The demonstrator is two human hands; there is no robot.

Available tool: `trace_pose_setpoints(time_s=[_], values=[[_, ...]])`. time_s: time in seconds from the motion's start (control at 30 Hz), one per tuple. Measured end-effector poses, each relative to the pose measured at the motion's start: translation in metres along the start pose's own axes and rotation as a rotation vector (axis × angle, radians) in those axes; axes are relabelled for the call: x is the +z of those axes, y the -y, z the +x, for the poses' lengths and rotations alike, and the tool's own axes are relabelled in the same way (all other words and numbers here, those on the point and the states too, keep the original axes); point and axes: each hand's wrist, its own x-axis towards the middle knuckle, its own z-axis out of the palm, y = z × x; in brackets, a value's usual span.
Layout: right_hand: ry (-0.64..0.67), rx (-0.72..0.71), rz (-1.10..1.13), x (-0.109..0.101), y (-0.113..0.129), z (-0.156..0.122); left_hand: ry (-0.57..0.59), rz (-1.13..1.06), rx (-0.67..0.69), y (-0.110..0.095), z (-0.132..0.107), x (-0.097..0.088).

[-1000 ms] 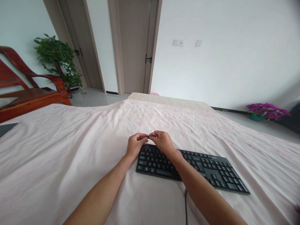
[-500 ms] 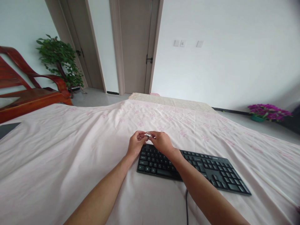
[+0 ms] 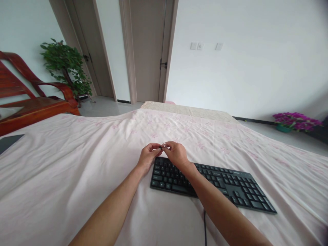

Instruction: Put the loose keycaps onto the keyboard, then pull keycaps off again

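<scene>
Scene: A person seated at a surface draped in a pink flowered sheet [image 3: 77, 164] works a tiny object at arm's length, both bare forearms stretched forward.

Left hand: The left hand [image 3: 148, 156] is curled nearly shut, thumb and forefinger pinched on one end of a small wire piece [image 3: 164, 146].

Right hand: The right hand [image 3: 177, 154] is closed the same way, its fingertips gripping the other end, so the two hands meet tip to tip.

Object: The small wire piece glints silver, with a dark speck at the join; it is too small to say what it is.

Position: It is held in the air between the two hands, just beyond the far left corner of a black keyboard [image 3: 225, 186].

Key relation: The piece lies roughly crosswise, left to right, between the fingertips, with neither hand nearer. The right wrist crosses over the keyboard's left keys; the left hand hovers just beside that end.

Keyboard: It lies flat on the sheet, its long axis running off to the person's right, and its cable [image 3: 205, 227] trails back toward the body.

Background: A red wooden chair [image 3: 30, 99], a leafy plant [image 3: 65, 66], a closed door [image 3: 147, 51] and purple flowers [image 3: 294, 120] stand well apart from the work.
</scene>
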Motion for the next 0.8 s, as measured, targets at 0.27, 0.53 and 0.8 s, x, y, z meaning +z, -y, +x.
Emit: trace_pose_setpoints(time_s=[0.27, 0.53, 0.8], values=[[0.066, -0.133, -0.011, -0.0067, -0.0001, 0.0012, -0.051, 0.146, 0.121, 0.0062, 0.005, -0.0042], [0.066, -0.002, -0.03, -0.0065, 0.0002, 0.0005, -0.026, 0.255, 0.183, 0.0058, 0.0007, 0.0011], [0.08, 0.027, 0.027, -0.0079, -0.0029, 0.0011, -0.035, 0.309, 0.17, 0.0036, 0.0009, 0.0002]])
